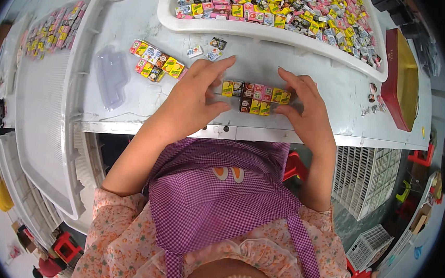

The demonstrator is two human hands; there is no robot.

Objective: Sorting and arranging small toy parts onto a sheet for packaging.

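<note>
A small block of colourful wrapped candy cubes (255, 97), in two short rows, lies on the white table (321, 79) near its front edge. My left hand (197, 98) presses against the block's left end with thumb and fingers spread around it. My right hand (303, 106) presses against the right end, fingers curved over the far side. Both hands squeeze the cubes together between them.
A large white tray (169, 14) heaped with several candy cubes stands at the back. Another arranged group of cubes (156, 63) and a clear plastic tray (111, 75) lie to the left. A red and gold box (402, 80) sits at the right. A long white tray (42, 98) lies far left.
</note>
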